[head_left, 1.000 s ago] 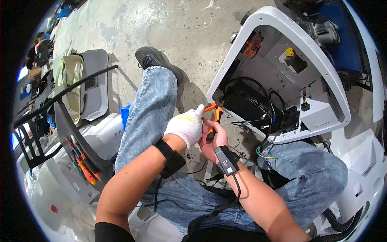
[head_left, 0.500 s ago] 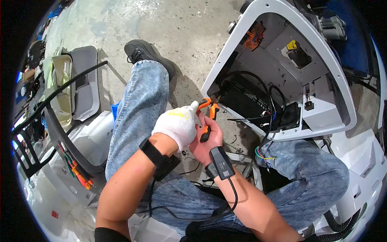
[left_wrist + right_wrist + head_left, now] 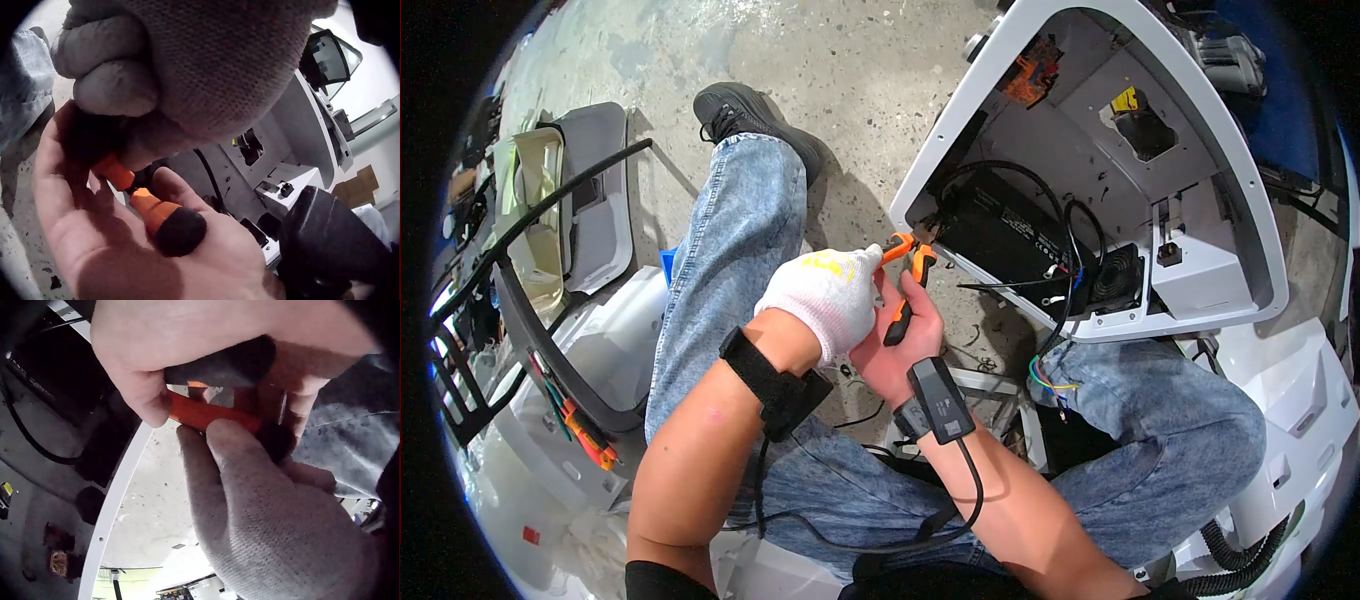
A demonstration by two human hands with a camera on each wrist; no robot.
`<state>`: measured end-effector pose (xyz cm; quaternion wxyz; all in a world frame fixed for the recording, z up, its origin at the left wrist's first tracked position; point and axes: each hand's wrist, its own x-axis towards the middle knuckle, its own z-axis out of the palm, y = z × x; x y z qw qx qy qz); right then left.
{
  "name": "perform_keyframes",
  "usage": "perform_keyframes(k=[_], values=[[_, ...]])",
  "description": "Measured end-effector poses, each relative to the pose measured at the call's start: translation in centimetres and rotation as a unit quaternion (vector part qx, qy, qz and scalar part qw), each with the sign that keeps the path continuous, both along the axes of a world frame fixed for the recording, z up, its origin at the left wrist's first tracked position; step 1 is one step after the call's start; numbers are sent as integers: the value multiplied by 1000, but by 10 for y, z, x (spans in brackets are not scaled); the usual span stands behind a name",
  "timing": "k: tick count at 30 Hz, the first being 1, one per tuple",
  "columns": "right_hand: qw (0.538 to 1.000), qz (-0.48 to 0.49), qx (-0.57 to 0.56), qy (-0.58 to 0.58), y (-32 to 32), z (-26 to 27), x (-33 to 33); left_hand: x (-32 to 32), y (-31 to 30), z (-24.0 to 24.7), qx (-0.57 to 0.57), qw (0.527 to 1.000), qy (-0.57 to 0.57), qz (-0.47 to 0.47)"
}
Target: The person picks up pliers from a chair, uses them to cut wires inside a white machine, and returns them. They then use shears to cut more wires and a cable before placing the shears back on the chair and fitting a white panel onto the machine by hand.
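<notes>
My left hand [image 3: 825, 298], in a white knit glove, meets my bare right hand [image 3: 905, 345] just left of a white housing. Between them is a pair of pliers [image 3: 921, 262] with orange and black handles. In the right wrist view the gloved thumb and fingers pinch one orange handle [image 3: 209, 416]. The bare fingers curl around the pliers, and the other handle [image 3: 157, 212] lies across the right palm in the left wrist view. The hands hide the pliers' working end, and I cannot tell whether it grips anything.
The white housing [image 3: 1262, 215] holds a black power unit [image 3: 1010, 235] and loose black cables. Coloured wires [image 3: 1055, 385] hang over its near edge beside a knee. Orange-handled screwdrivers [image 3: 585, 435] lie at left near a black tubular frame [image 3: 550, 215]. A shoe [image 3: 745, 125] rests on the concrete floor.
The head view has shifted, so hands and pliers sit further left and slightly lower or level. Both hands keep hold of the pliers, with the handles turned slightly.
</notes>
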<state>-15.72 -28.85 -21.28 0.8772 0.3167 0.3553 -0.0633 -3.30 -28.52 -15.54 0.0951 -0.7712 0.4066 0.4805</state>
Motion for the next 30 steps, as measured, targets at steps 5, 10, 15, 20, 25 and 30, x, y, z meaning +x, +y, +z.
perform_keyframes(k=[5, 10, 15, 20, 25, 30], values=[[996, -2, 11, 94, 3, 4, 8, 2, -7, 7, 17, 999, -6, -33], [996, 4, -7, 93, 2, 6, 8, 1, -6, 7, 7, 999, 1, -35], [981, 43, -17, 189, 1, -1, 10, -2, -1, -4, 7, 998, 49, -42], [977, 181, -41, 103, -21, -13, -11, -10, -8, 0, 29, 999, 43, -11], [957, 223, -48, 179, -16, -3, -14, -10, -10, -1, 48, 998, 30, -37], [962, 230, -54, 139, -14, -5, -19, -11, -2, -8, 42, 998, 23, -46]])
